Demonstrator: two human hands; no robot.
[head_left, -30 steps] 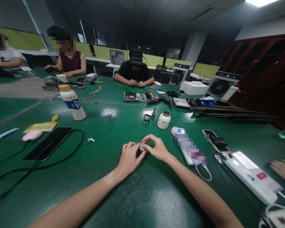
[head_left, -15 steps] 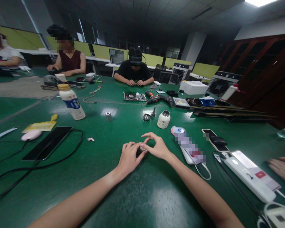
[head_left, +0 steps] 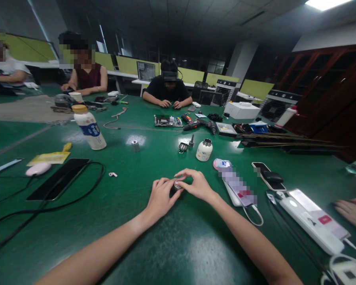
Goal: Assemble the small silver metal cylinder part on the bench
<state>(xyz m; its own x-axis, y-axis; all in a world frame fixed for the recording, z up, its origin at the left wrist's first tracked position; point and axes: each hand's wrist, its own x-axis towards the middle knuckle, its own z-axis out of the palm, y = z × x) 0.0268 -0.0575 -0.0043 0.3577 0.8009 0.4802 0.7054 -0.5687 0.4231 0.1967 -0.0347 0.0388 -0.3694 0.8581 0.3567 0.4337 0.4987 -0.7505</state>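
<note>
A small round silver metal piece (head_left: 177,185) is between my two hands, low over the green table; its kind is partly hidden by fingers. My left hand (head_left: 162,194) is closed around its left side, thumb toward the near edge. My right hand (head_left: 197,185) pinches it from the right, thumb on top and index finger arched behind. Beyond them stand an open-necked white flask (head_left: 204,151) with small prints, a small metal cup with a ring-like handle (head_left: 182,148), a dark stepped metal part (head_left: 191,141) and a short grey cylinder (head_left: 135,146).
Left are a milk-drink bottle (head_left: 90,130), a tablet (head_left: 59,180), black cables and a pink earbud (head_left: 113,174). Right lie phones, a power bank (head_left: 313,223) and another person's hand (head_left: 351,211). A circuit board (head_left: 167,120) and power drills (head_left: 200,125) are farther back, before a seated person.
My right fingers have shifted slightly left, the index finger lower over the silver piece, whose top shows more. My left hand stays nearly still.
</note>
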